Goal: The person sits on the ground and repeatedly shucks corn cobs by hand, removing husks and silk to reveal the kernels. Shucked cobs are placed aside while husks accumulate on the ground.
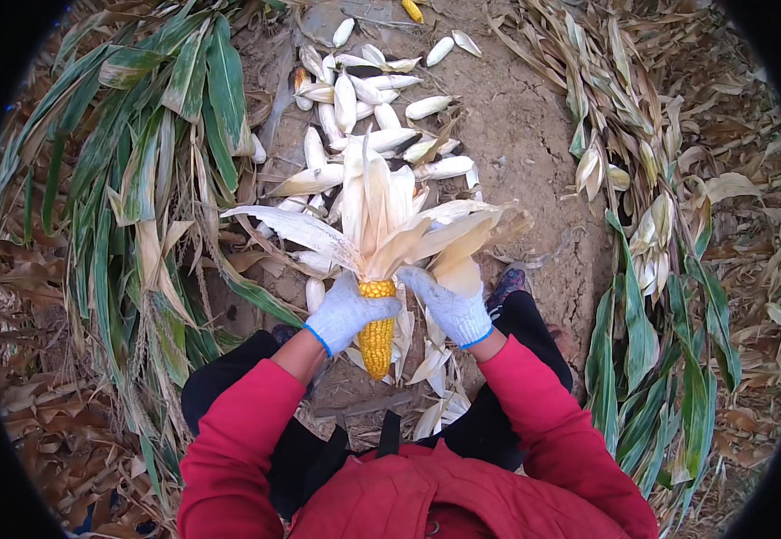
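Note:
An ear of yellow corn [376, 340] hangs between my hands, its tip pointing towards me. Pale dry husk leaves [373, 229] fan outward from its far end, peeled back from the kernels. My left hand [350, 308], in a white knit glove with a blue cuff, wraps around the ear with the thumb across the kernels. My right hand [450, 304], gloved the same way, grips the husk on the right side near the ear's base; its fingertips are partly hidden by the leaves.
Beyond my hands, many white-husked corn ears [363, 101] lie heaped on bare soil [532, 135]. Green and dry corn stalks pile up on the left [141, 148] and right [640, 323]. Loose husks [434, 377] lie between my legs. One yellow cob [413, 10] lies at the far edge.

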`<state>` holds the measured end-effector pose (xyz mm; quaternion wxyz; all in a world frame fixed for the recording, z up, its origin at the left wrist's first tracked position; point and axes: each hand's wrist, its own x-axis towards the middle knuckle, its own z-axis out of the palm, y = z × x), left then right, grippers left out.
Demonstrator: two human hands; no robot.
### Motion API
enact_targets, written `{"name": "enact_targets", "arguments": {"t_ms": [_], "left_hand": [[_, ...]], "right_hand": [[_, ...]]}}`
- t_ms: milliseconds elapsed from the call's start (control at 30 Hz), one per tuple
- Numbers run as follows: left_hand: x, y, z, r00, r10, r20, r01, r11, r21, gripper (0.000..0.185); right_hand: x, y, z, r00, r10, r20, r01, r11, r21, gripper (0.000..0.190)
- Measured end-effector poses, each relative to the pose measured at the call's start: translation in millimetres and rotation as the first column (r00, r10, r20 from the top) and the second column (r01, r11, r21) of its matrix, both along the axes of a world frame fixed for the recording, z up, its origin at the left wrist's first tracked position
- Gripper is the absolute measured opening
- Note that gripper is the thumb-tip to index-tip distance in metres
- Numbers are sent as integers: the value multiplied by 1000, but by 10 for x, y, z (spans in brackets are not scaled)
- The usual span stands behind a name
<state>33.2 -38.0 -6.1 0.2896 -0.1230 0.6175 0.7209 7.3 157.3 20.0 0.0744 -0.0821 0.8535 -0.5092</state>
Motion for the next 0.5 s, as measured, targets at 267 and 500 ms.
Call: {"name": "enact_targets", "arguments": {"t_ms": [267,500], "left_hand": [[-12,16,97,996,78,-33,-76,996,43,48],[47,13,-6,1000,-12,-25,11,1000,-17,46]], "right_hand": [[-106,26,-196,956,120,-267,-90,989,122,42],[-169,-165,103,937,134,322,-185,973,135,37]]}}
